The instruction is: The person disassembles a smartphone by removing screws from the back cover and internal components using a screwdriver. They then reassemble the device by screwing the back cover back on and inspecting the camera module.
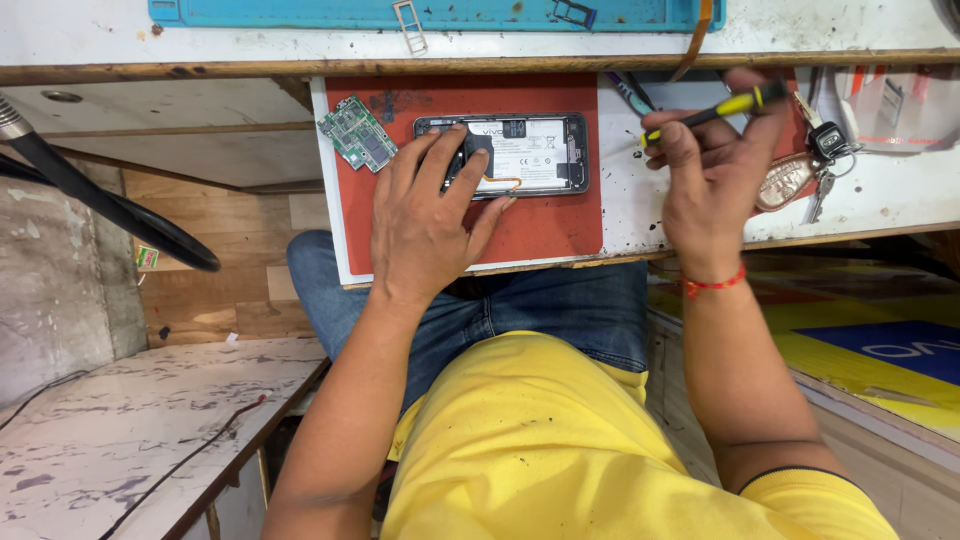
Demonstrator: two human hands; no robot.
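Observation:
An opened phone (535, 152) with its back cover off lies on a red mat (545, 228) on a pull-out tray. My left hand (428, 215) rests flat on the mat, fingers spread, with its fingertips pressing the phone's left end. My right hand (708, 165) hovers to the right of the phone and grips a small yellow-and-black screwdriver (722, 108), tip pointing left and raised off the phone. A red thread band circles my right wrist.
A green circuit board (358, 132) lies at the mat's upper left. A bunch of keys with a black fob (822, 150) sits right of my right hand. A blue work mat (440, 14) with SIM trays lies on the bench above. A black cable (110, 205) runs at the left.

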